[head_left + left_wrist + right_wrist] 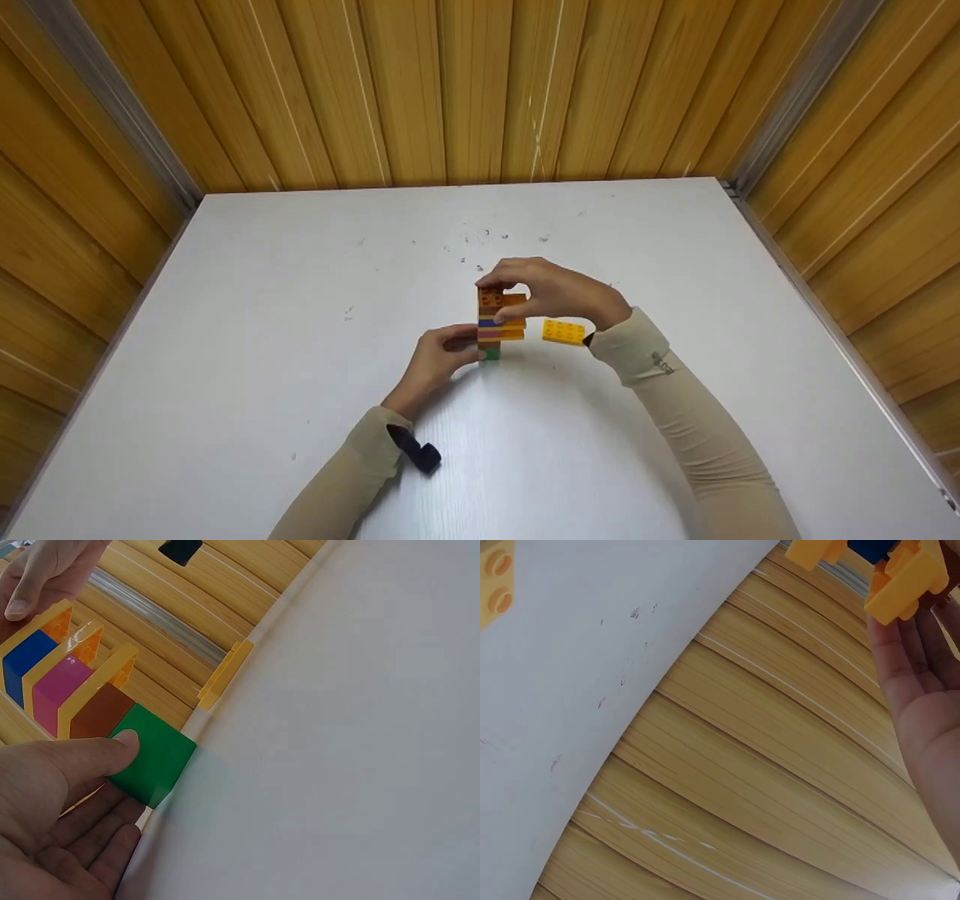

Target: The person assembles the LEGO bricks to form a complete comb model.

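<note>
A tower of toy building bricks stands upright on the white table. From the bottom come a green brick, a brown brick, then pink and blue bricks between yellow plates that jut out to the right; a brown brick tops it. My left hand pinches the base, thumb on the green brick. At the upper end, my right hand grips the tower between thumb and fingers. Part of the top is hidden by that hand.
A loose yellow studded brick lies on the table just right of the tower, near the right wrist. A black strap end hangs from the left wrist. Wood-patterned walls border the white table behind and at the sides.
</note>
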Demonstrator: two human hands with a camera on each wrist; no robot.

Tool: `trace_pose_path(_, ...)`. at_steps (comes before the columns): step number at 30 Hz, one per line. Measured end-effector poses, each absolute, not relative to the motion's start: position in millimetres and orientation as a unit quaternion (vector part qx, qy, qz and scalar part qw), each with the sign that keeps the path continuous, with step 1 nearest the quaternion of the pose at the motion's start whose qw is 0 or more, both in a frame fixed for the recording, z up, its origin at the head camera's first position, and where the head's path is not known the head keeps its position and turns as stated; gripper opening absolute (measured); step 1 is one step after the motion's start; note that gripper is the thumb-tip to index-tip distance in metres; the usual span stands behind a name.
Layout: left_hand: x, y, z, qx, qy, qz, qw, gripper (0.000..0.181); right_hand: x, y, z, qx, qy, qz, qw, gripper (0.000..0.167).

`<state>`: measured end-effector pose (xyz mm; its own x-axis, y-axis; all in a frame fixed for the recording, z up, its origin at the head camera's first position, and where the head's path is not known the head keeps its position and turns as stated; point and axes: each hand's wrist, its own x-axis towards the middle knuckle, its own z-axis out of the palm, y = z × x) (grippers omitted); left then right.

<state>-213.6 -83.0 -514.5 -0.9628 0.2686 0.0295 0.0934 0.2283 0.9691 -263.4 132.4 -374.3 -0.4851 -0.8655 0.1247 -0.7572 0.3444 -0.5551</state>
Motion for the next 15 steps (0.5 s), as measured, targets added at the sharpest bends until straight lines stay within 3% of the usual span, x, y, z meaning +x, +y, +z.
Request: trace_pose_path(15,-212.9,-82.4,-514.1,0.104,0.79,0.599,0.075,0.042,-267.6,155.9,-380.7,-0.442,0.848,-0.263,0.125,0.063)
